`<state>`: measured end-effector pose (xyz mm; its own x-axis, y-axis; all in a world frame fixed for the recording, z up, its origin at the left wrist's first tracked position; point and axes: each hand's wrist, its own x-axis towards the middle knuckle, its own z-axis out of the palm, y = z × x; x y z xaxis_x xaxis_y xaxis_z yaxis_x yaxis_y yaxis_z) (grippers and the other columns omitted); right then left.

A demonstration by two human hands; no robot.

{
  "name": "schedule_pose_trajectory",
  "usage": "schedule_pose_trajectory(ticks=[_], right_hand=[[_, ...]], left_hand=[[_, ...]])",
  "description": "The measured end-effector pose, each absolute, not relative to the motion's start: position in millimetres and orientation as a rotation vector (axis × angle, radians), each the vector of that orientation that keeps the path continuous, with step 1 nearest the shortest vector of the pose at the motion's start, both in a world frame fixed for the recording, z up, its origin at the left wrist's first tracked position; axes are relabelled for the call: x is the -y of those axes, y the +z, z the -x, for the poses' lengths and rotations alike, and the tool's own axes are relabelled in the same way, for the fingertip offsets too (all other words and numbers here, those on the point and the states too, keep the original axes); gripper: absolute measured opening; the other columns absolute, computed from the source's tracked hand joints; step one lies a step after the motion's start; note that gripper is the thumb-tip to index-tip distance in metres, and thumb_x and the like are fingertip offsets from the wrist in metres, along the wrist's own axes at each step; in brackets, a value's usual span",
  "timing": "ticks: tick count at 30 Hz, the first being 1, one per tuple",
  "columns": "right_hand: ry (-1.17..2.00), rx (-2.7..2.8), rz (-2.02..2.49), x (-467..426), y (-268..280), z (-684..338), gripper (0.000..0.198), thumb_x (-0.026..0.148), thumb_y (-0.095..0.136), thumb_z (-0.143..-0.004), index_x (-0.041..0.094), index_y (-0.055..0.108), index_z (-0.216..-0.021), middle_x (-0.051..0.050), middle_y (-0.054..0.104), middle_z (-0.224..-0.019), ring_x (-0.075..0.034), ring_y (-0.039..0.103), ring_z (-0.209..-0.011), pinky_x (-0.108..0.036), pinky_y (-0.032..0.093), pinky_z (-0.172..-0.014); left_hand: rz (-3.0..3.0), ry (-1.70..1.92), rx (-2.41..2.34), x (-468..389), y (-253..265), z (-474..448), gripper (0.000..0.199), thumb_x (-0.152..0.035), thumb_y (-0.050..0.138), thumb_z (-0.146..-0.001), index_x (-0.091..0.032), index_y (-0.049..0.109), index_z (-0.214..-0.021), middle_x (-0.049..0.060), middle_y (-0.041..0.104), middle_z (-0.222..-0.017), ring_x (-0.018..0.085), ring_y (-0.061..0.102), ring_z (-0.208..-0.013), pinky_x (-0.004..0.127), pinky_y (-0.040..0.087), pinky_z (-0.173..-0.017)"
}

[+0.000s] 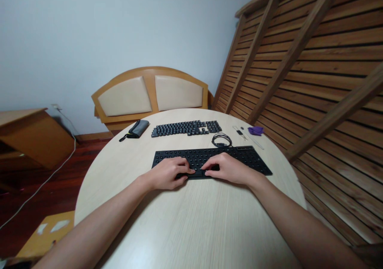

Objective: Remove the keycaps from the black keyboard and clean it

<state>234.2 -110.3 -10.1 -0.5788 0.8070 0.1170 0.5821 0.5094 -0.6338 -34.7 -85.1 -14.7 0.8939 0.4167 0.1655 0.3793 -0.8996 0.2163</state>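
A black keyboard with its keycaps off lies across the table in front of me; small switches show in rows. My left hand rests on its front left part, fingers curled and a fingertip reaching the middle of the front edge. My right hand is bent over the same edge from the right, thumb and index finger close together at a dark bar-like part between the hands. Whether that part is loose cannot be made out. Behind the keyboard, loose black keycaps are laid out in keyboard order.
A coiled black cable lies behind the keyboard. A grey-black pouch sits at the table's left. Toward the right are a small wire tool, a thin white stick and a purple cloth. Wooden slats rise beside the round table.
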Motion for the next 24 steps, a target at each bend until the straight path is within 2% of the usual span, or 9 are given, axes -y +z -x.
schedule_pose_trajectory(ticks=[11, 18, 21, 24], right_hand=[[0.646, 2.411, 1.217, 112, -12, -229, 0.017, 0.022, 0.068, -0.084, 0.022, 0.076, -0.099, -0.002, 0.077, -0.093, -0.018, 0.069, -0.083, -0.027, 0.048, -0.076], [0.718, 2.391, 1.218, 110, -12, -230, 0.012, 0.024, 0.070, -0.085, 0.021, 0.074, -0.096, -0.002, 0.076, -0.091, -0.017, 0.069, -0.081, -0.027, 0.049, -0.074], [0.725, 2.379, 1.229, 110, -10, -229, 0.012, 0.025, 0.071, -0.084, 0.022, 0.074, -0.095, -0.002, 0.076, -0.090, -0.017, 0.069, -0.081, -0.027, 0.048, -0.074], [0.729, 2.371, 1.239, 110, -9, -229, 0.011, 0.024, 0.072, -0.084, 0.021, 0.075, -0.094, -0.002, 0.076, -0.088, -0.017, 0.068, -0.079, -0.027, 0.048, -0.073]], left_hand=[[-2.897, 0.294, -0.612, 85, -14, 34, 0.032, -0.020, 0.056, -0.090, -0.022, 0.067, -0.120, 0.008, 0.064, -0.109, 0.022, 0.064, -0.096, 0.034, 0.054, -0.083], [-2.876, 0.306, -0.606, 85, -14, 35, 0.031, -0.020, 0.056, -0.090, -0.022, 0.068, -0.119, 0.008, 0.065, -0.110, 0.022, 0.065, -0.097, 0.033, 0.054, -0.085], [-2.845, 0.322, -0.594, 83, -13, 38, 0.028, -0.021, 0.056, -0.091, -0.020, 0.069, -0.116, 0.008, 0.066, -0.112, 0.022, 0.065, -0.098, 0.033, 0.054, -0.086], [-2.837, 0.365, -0.614, 78, -9, 45, 0.024, -0.021, 0.055, -0.090, -0.019, 0.071, -0.108, 0.008, 0.068, -0.105, 0.021, 0.066, -0.095, 0.033, 0.054, -0.085]])
